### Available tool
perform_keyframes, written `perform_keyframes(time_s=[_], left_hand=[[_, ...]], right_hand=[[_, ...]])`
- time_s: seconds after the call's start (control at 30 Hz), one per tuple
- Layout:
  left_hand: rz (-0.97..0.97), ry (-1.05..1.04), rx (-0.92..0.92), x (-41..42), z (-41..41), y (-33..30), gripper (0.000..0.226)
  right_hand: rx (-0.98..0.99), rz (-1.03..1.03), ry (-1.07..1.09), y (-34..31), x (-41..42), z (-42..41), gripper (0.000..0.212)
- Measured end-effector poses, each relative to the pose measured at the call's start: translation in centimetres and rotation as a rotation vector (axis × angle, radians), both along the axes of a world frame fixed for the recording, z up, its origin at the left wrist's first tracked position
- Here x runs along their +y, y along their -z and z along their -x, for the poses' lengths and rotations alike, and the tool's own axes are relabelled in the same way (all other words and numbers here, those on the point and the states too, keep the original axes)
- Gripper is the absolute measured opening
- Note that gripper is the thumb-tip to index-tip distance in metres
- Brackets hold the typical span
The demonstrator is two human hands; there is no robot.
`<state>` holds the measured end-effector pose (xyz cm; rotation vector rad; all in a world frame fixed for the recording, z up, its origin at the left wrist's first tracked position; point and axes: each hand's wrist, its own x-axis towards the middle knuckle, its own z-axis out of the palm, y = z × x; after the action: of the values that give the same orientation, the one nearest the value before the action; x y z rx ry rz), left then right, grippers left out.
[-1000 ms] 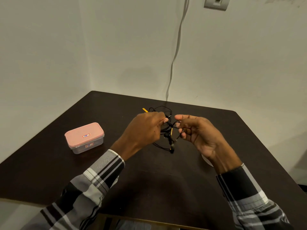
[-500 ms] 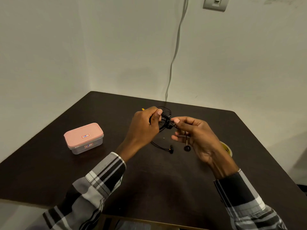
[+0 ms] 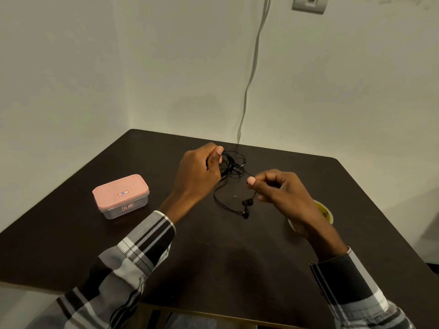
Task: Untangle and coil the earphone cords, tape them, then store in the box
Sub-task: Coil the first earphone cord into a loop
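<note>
The dark brown worktop [image 3: 237,269] sits in a corner. A small box [image 3: 120,196] with a pink lid rests on it, well to the left of the left grip [image 3: 199,173]. A yellow tape roll [image 3: 324,213] lies just behind the right grip [image 3: 282,191], partly hidden.

Dark brown wooden table [image 3: 273,269] set into a room corner, plain off-white painted walls [image 3: 71,67], grey wall socket plate [image 3: 310,3] at top, pale cable [image 3: 251,74] running down behind the table, dim warm light

tape roll [image 3: 325,213] half hidden behind right wrist
</note>
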<state>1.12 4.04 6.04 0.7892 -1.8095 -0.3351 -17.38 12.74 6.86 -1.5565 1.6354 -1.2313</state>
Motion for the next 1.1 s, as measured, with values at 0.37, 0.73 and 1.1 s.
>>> perform_keyframes(time_s=[0.37,0.73,1.1], left_hand=[[-0.600,0.359,0.453,1.7,1.2,-1.2,0.036],[-0.659,0.334,0.592,3.1,2.5,-1.5,0.036],[-0.736,0.363,0.495,3.0,0.2,-0.6,0.028]], right_hand=[[0.209,0.014,-0.011,1.2,-0.8,-0.2,0.020],[-0.403,0.111,-0.009,0.7,0.4,-3.5,0.031],[-0.517,0.151,0.090,0.5,0.7,-2.8,0.025]])
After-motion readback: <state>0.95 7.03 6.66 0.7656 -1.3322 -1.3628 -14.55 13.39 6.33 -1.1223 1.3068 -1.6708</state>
